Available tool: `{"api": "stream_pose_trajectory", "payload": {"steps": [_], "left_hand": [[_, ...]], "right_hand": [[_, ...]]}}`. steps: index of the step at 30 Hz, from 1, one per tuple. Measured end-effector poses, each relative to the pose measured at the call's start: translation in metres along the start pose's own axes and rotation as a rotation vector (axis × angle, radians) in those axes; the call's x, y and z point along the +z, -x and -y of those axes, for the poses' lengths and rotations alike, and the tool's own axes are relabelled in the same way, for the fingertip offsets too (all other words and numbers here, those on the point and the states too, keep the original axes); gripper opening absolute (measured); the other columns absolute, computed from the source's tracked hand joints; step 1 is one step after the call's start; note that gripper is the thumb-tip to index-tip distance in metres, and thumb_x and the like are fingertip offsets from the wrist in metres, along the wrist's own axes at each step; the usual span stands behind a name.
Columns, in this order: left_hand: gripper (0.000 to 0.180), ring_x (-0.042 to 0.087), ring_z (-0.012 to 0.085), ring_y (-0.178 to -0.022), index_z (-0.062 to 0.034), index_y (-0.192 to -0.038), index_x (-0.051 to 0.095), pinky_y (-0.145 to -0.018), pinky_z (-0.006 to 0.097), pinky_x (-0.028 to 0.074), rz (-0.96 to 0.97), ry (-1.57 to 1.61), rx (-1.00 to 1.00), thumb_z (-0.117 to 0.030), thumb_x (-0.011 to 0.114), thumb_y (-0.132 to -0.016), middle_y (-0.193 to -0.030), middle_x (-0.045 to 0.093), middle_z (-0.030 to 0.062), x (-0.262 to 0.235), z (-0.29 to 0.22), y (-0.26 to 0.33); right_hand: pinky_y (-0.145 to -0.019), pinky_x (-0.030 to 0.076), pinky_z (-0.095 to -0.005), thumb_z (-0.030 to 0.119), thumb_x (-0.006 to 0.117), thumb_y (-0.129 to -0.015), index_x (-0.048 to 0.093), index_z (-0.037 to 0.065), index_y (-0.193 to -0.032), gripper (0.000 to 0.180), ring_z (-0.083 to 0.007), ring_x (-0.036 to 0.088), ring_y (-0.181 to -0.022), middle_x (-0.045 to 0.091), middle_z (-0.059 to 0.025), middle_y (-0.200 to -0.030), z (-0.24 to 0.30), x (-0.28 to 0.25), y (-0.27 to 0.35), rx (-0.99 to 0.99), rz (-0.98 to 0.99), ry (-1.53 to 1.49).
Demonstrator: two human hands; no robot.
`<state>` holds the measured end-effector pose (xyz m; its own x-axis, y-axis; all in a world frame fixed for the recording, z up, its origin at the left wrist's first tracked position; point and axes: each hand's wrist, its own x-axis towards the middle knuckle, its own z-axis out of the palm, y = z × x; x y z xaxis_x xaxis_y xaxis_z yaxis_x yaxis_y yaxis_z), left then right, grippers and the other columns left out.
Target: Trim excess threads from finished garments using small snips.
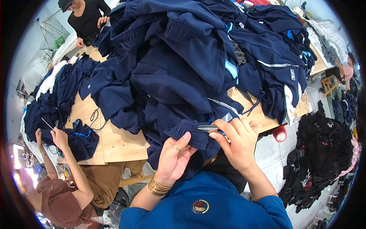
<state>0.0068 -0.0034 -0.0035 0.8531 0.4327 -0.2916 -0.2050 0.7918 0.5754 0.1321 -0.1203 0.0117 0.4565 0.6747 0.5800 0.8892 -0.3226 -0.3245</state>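
My left hand (pixel 173 158), with a ring and a stack of gold bangles at its wrist, pinches the gathered elastic cuff (pixel 182 130) of a navy garment between thumb and fingers. My right hand (pixel 240 143) is closed around small metal thread snips (pixel 207 128). Their blades point left and lie against the cuff's edge, just above my left fingertips. The rest of this garment hangs over the table's near edge toward my lap. Directly beyond my hands rises a large heap of navy garments (pixel 171 72), some with light blue labels and pale stripes.
The wooden table (pixel 122 147) shows between the piles. At left, a co-worker in brown (pixel 61 198) handles a navy garment with a slim tool. Another person in black (pixel 89 19) stands at the far left. Black garments (pixel 316 160) lie heaped on the right, near a red roll (pixel 280 134).
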Motion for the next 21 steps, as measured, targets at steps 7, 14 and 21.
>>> {"api": "stream_pose_trajectory", "payload": {"steps": [7,14,21], "left_hand": [[0.021,0.056,0.0162,-0.097,0.0012,-0.100,0.057,-0.090,0.033,0.041,0.011,0.022,-0.009,-0.014,0.048,-0.089,-0.103,0.060,0.0088,-0.0022,0.0004,0.0007],[0.022,0.055,0.0159,-0.097,0.0005,-0.102,0.057,-0.090,0.033,0.041,0.018,0.027,-0.025,-0.016,0.048,-0.089,-0.103,0.059,0.0087,-0.0005,0.0012,-0.0001],[0.024,0.055,0.0168,-0.098,0.0015,-0.104,0.055,-0.090,0.033,0.042,0.022,-0.014,-0.017,-0.016,0.048,-0.090,-0.104,0.059,0.0098,-0.0036,0.0014,-0.0004]], "right_hand": [[-0.059,0.027,-0.0306,0.032,0.066,-0.070,0.060,0.014,-0.090,0.027,-0.0158,0.042,-0.059,0.040,-0.0006,-0.063,0.0013,-0.0015,-0.0003,-0.006,0.014,-0.020],[-0.062,0.026,-0.0314,0.032,0.065,-0.072,0.060,0.015,-0.090,0.026,-0.0153,0.042,-0.059,0.040,-0.0003,-0.063,0.0014,-0.0011,-0.0003,-0.009,0.023,-0.007],[-0.063,0.026,-0.0316,0.030,0.064,-0.073,0.060,0.014,-0.087,0.022,-0.0157,0.044,-0.057,0.046,-0.0001,-0.064,0.0010,-0.0007,-0.0010,0.047,0.065,-0.066]]}}
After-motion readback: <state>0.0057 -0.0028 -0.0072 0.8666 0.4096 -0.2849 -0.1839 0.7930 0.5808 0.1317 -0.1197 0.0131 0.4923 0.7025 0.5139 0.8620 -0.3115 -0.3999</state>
